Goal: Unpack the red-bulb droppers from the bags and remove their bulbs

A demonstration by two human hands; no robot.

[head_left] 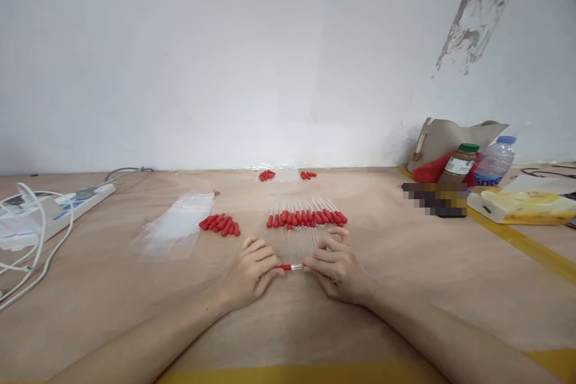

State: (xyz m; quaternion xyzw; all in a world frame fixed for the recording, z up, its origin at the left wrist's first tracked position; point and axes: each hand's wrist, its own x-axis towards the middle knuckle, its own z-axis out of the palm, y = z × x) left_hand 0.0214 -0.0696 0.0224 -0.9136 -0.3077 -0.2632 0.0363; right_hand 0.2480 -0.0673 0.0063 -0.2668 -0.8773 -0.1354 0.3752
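Note:
My left hand [252, 270] pinches the red rubber bulb end of a glass dropper [293, 267] that lies level between both hands. My right hand [335, 267] pinches the clear glass end of the same dropper. Just beyond my fingers lies a row of several finished droppers with red bulbs [308, 217], and bare clear glass tubes [302, 241] rest in front of them. A heap of loose red bulbs [221, 224] sits to the left of the row.
Clear plastic bags [173, 229] lie left of the bulbs. More red bulbs [266, 175] rest near the wall. A white power strip with cables [54, 210] is at far left. A beige bag [450, 141], jar [456, 171], water bottle [495, 162] and tissue pack [526, 207] stand at right.

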